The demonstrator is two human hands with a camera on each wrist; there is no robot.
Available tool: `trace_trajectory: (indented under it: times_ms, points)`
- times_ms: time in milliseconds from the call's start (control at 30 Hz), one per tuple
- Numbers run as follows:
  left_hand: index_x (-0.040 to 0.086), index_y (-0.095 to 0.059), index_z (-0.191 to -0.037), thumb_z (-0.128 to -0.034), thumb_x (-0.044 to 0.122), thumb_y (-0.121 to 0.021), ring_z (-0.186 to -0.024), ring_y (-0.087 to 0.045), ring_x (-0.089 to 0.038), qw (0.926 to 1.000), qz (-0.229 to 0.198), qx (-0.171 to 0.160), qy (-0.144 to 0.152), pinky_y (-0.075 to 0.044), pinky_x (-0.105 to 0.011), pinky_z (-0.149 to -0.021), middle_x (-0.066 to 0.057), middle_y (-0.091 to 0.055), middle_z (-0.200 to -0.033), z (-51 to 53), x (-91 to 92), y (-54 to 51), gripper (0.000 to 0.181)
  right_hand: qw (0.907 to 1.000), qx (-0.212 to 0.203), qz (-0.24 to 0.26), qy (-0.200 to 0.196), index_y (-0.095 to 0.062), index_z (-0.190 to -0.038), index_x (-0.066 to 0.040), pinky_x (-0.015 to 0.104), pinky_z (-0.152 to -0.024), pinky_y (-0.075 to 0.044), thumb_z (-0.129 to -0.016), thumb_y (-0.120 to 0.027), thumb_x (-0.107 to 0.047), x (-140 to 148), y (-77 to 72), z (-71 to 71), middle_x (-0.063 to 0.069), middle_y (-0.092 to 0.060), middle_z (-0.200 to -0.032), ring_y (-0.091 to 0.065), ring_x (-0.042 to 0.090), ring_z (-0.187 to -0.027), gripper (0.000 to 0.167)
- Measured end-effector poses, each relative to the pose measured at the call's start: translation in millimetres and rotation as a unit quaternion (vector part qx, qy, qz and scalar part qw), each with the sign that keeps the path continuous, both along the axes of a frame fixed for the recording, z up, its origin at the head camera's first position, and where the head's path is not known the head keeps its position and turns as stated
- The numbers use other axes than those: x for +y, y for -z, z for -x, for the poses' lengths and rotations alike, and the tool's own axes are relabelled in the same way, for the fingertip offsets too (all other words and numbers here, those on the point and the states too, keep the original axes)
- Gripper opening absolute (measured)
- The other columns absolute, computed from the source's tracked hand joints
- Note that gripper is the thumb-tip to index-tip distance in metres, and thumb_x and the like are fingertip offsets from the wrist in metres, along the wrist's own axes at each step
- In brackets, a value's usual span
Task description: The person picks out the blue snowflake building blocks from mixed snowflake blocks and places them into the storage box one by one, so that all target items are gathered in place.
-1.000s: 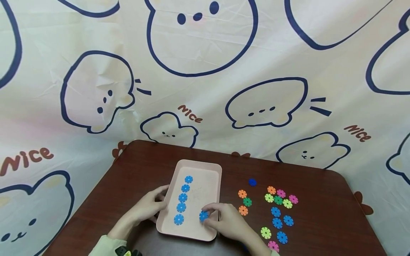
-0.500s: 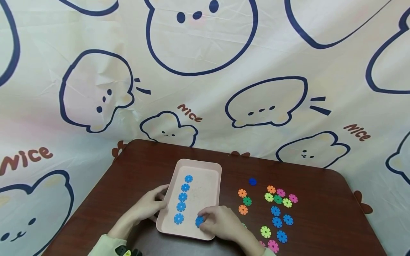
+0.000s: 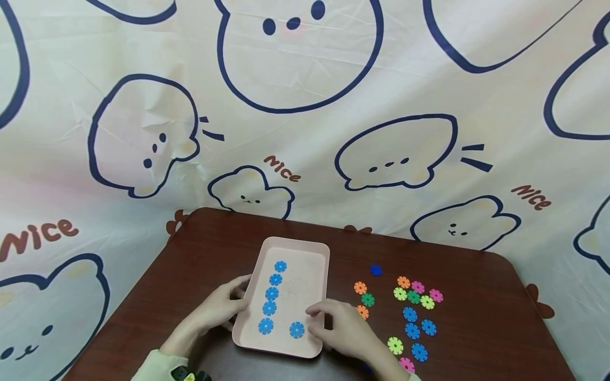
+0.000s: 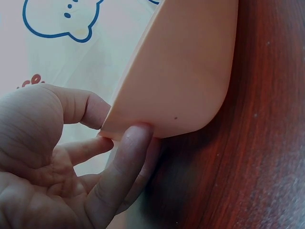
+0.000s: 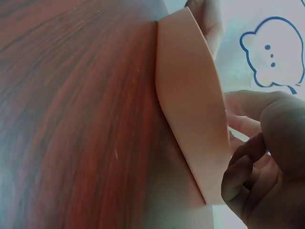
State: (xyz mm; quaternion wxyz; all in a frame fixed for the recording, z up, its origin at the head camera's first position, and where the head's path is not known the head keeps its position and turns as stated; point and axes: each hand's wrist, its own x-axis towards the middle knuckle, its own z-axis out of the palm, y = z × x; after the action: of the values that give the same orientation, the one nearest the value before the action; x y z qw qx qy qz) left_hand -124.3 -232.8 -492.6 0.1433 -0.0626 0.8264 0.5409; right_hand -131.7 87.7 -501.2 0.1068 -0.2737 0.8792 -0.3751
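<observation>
A pale pink tray (image 3: 305, 275) lies on the brown table, with a column of several blue notched discs (image 3: 272, 293) along its left half. One more blue notched disc (image 3: 297, 329) sits flat near the tray's lower right corner. My left hand (image 3: 221, 305) holds the tray's left rim, thumb and fingers on either side of the wall (image 4: 181, 71) in the left wrist view. Over the right rim hovers my right hand (image 3: 345, 328), fingers loosely bent beside that single disc and holding nothing. In the right wrist view the tray wall (image 5: 190, 95) hides the discs.
Right of the tray, loose notched discs lie on the table (image 3: 476, 307): orange (image 3: 360, 288), green (image 3: 367, 299), yellow-green (image 3: 395, 345), pink (image 3: 436, 295), blue (image 3: 419, 352) and one dark blue (image 3: 376, 270). A patterned curtain (image 3: 305, 132) hangs behind the table.
My right hand moved the blue notched disc slightly left and down inside the tray, let go of it, then drew back to the right. The left hand stayed on the tray.
</observation>
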Motion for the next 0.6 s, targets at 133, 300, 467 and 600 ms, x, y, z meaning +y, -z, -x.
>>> trace_trajectory:
  times_ms: [133,300,467,600]
  points:
    - [0.008,-0.046,-0.155,-0.0935,0.008,-0.068,-0.074,-0.067,-0.025,1.0000,-0.004,0.000,0.003,-0.059,-0.046,-0.049,-0.015,-0.058,-0.107,0.2,0.1,-0.2,0.066,0.9996,-0.011,0.007,0.024,-0.077,-0.118,-0.024,0.033,-0.079,-0.058,-0.097,-0.073,-0.037,14,-4.2,-0.7,-0.014,-0.070,-0.113,-0.064,0.006,-0.086,0.025]
    - [0.007,-0.045,-0.155,-0.0939,0.008,-0.068,-0.074,-0.067,-0.026,1.0000,-0.005,0.000,0.007,-0.059,-0.046,-0.049,-0.016,-0.058,-0.107,0.9,0.0,-0.4,0.066,0.9980,-0.021,0.019,0.057,-0.076,-0.121,-0.025,0.028,-0.049,-0.049,-0.096,-0.075,-0.035,31,-11.0,-2.3,-0.010,-0.070,-0.115,-0.053,0.011,-0.054,0.027]
    - [0.007,-0.045,-0.155,-0.0940,0.009,-0.068,-0.075,-0.067,-0.026,1.0000,-0.005,-0.004,0.006,-0.059,-0.046,-0.049,-0.016,-0.059,-0.108,1.0,0.2,-0.9,0.066,0.9953,-0.022,0.015,0.093,-0.075,-0.120,-0.023,0.028,-0.045,-0.045,-0.095,-0.076,-0.034,50,-13.3,-1.5,-0.005,-0.070,-0.115,-0.048,0.012,-0.049,0.026]
    - [0.007,-0.045,-0.155,-0.0937,0.008,-0.068,-0.074,-0.067,-0.026,0.9999,-0.007,-0.006,0.004,-0.059,-0.047,-0.049,-0.016,-0.058,-0.107,0.2,0.1,-2.0,0.066,0.9919,-0.023,0.014,0.124,-0.076,-0.120,-0.021,0.028,-0.042,-0.043,-0.094,-0.078,-0.031,68,-12.0,-0.5,-0.002,-0.069,-0.110,-0.047,0.012,-0.048,0.028]
